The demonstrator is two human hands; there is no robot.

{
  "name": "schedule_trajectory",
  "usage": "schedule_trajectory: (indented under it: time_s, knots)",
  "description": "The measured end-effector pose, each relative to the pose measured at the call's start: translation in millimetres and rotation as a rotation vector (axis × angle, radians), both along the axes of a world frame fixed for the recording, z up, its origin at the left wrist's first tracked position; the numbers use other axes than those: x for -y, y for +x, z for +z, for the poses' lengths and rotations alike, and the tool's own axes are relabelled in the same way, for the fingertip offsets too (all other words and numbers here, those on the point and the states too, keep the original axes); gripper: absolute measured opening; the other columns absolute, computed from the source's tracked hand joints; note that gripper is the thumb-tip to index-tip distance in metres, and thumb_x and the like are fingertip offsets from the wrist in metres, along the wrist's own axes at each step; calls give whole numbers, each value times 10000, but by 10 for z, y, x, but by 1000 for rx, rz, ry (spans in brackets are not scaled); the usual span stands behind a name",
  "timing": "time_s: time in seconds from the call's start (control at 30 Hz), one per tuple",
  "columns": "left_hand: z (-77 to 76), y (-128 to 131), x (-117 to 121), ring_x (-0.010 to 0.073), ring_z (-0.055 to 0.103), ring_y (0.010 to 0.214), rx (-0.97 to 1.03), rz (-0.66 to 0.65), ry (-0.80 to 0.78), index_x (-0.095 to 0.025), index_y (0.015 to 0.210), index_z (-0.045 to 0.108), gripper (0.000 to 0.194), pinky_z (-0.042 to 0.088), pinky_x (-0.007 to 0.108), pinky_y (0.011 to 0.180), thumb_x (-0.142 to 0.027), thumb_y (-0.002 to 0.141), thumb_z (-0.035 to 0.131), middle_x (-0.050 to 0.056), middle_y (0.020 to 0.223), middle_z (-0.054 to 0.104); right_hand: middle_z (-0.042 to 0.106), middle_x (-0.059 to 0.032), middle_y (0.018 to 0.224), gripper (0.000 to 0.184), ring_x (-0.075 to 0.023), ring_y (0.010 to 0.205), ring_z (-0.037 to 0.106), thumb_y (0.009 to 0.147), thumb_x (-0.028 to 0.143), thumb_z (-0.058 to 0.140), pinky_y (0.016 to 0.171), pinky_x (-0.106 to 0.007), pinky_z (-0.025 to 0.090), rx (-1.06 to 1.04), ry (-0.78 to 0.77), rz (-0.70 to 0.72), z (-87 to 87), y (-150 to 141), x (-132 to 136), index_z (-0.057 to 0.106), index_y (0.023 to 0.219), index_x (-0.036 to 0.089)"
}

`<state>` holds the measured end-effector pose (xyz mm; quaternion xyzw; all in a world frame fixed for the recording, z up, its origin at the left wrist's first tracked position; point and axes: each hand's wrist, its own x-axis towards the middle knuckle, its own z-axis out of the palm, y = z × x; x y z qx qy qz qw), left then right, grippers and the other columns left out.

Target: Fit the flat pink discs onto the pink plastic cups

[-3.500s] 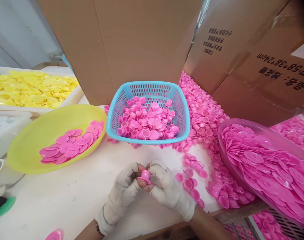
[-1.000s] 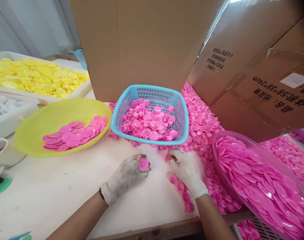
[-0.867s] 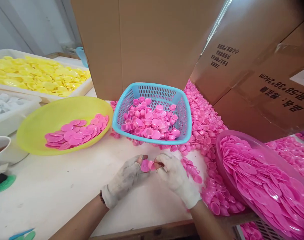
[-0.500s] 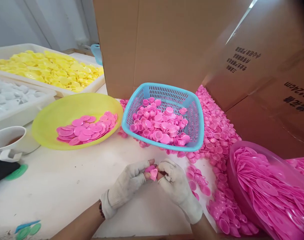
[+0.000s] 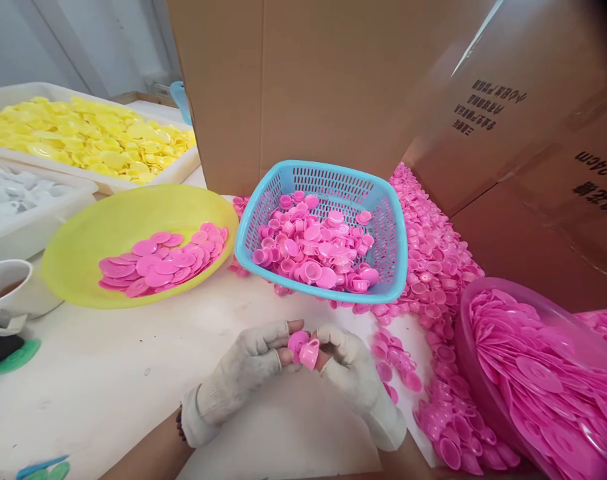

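Note:
My left hand [image 5: 250,357], in a white fingerless glove, pinches a small pink toy saucer [image 5: 298,343]. Between the fingertips of my right hand [image 5: 352,370], gloved the same way, is a pink toy cup [image 5: 310,353], tilted against the saucer's face. Both hands are over the white table, in front of a blue basket [image 5: 398,267] holding cups, several with saucers on them. A yellow bowl [image 5: 73,233] of pink saucers stands to the left. Several loose pink cups [image 5: 398,360] lie beside my right hand.
Cardboard walls [image 5: 313,87] rise behind. A heap of pink cups [image 5: 433,253] fills the right, with a pink basin [image 5: 466,333] of saucers in front. At left are a tray of yellow pieces [image 5: 98,143], a tray of white pieces [image 5: 23,197] and a white mug [image 5: 38,293].
The saucer and cup have turned, so the saucer's round face and the cup's handle now show. My left hand has shifted slightly left. The whole view has moved a little.

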<state>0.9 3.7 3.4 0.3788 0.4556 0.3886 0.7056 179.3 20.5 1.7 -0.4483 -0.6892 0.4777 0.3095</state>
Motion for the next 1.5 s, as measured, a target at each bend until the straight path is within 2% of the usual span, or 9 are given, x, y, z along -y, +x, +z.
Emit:
schedule_trajectory:
  time_s: [0.2,0.4,0.53,0.67,0.87,1.07,1.17,1.27,1.5]
  knots:
    - [-41,-32,32,199,651,882,-58,25,137,-192,1066,663,360,528,310,802,-273,719,719,51,981,717,478,25,614,168,-98,554,421,800,290,567,503,-219,344,-65,-89,-26,-34,-26,39,512,692,174]
    - [-42,-18,40,163,616,781,-270,25,621,-203,918,720,163,506,254,710,-233,769,660,44,869,664,521,16,620,164,-109,575,473,809,261,552,519,-218,371,35,33,-2,-58,-9,54,546,668,178]
    - [-129,-9,62,169,625,798,-319,-10,739,-235,982,723,203,516,258,710,-229,802,629,60,891,665,549,14,633,153,-108,587,488,828,213,514,542,-219,369,96,105,55,-28,31,72,572,691,177]
    - [-240,24,106,198,652,879,-398,33,751,-265,1031,712,271,535,282,773,-186,784,631,64,982,700,541,17,619,161,-108,579,476,832,189,499,548,-229,350,171,163,19,-47,27,92,566,686,178]
    - [-300,119,136,244,649,1013,-553,104,609,-278,1168,637,431,517,328,903,-220,742,666,44,1161,675,512,20,602,186,-115,559,463,847,242,504,524,-251,305,279,257,-202,-156,-53,110,503,669,190]
    - [-247,115,115,223,666,935,-594,136,552,-273,1112,661,341,531,307,841,-220,777,625,41,1080,705,584,-5,759,31,-134,664,538,809,193,539,587,-248,400,171,245,-195,-191,-70,145,523,836,193]
    - [-196,104,100,205,638,927,-551,143,641,-285,1069,676,303,519,276,797,-197,787,609,38,1018,688,607,-48,935,199,-150,783,583,845,250,537,683,-264,464,89,231,-175,-163,-69,148,510,1031,188]
    - [-168,87,97,193,616,870,-527,121,696,-293,1039,691,281,505,259,729,-197,788,607,38,918,657,612,-42,914,112,-164,848,582,895,259,478,748,-284,463,108,261,-101,-123,-70,152,528,977,201]
    - [-108,41,121,193,644,807,-524,132,632,-265,965,702,229,517,261,700,-250,739,670,38,914,690,568,-24,774,134,-156,693,531,893,317,477,619,-276,406,256,393,-134,-131,-92,212,498,844,194]
